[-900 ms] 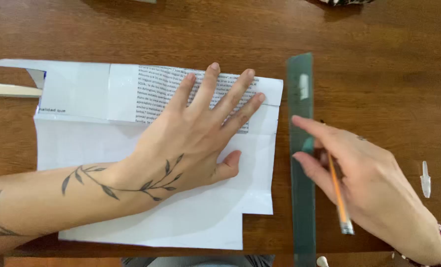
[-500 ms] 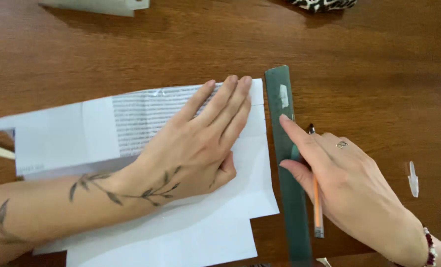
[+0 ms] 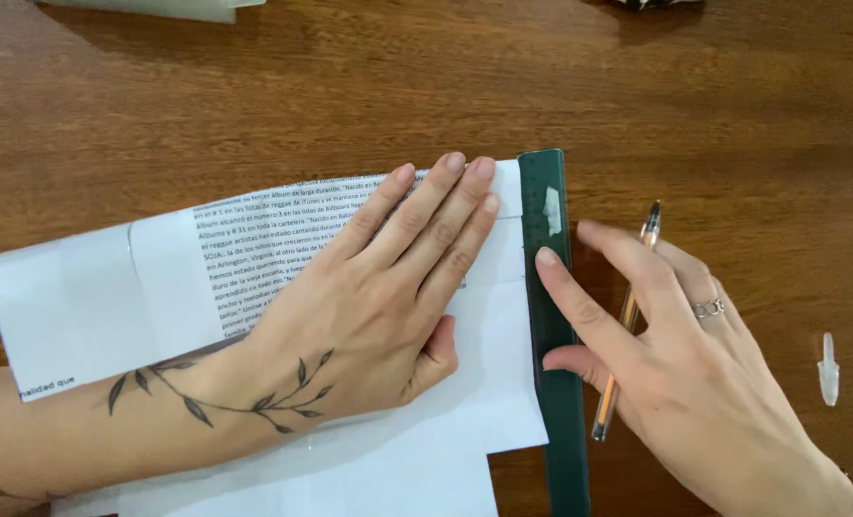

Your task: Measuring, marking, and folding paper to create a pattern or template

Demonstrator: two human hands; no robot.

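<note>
Head view looks straight down on your two hands at a brown wooden surface (image 3: 254, 105). Your left hand (image 3: 388, 306) lies flat and spread on the white paper sheet (image 3: 503, 383), fingers straight and close together, palm pressing it down; it grips nothing. Your right hand (image 3: 675, 354) rests on the dark green ruler (image 3: 551, 316), index fingertip and thumb on the blade, while an orange pen (image 3: 628, 321) is tucked between the fingers, loosely held, its tip pointing away from you. The ruler lies along the sheet's right edge, touching or just overlapping it.

The sheet looks thin, light and limp: it will likely slide on the polished wood and crease if pushed from one side, so a flat, wide press near the working edge suits it better than a pinch. The ruler looks like stiff, smooth plastic, prone to skating over paper; press down on its middle, with fingertips kept clear of the edge. The pen is light and slim and can roll if released.

Your left palm and forearm hide much of the sheet's printed block. The ruler's near end and the sheet's lower and left parts run out of view. A small pale piece, probably a pen cap (image 3: 829, 369), lies well apart on the right. Objects at the top edge are cut off and cannot be identified.
</note>
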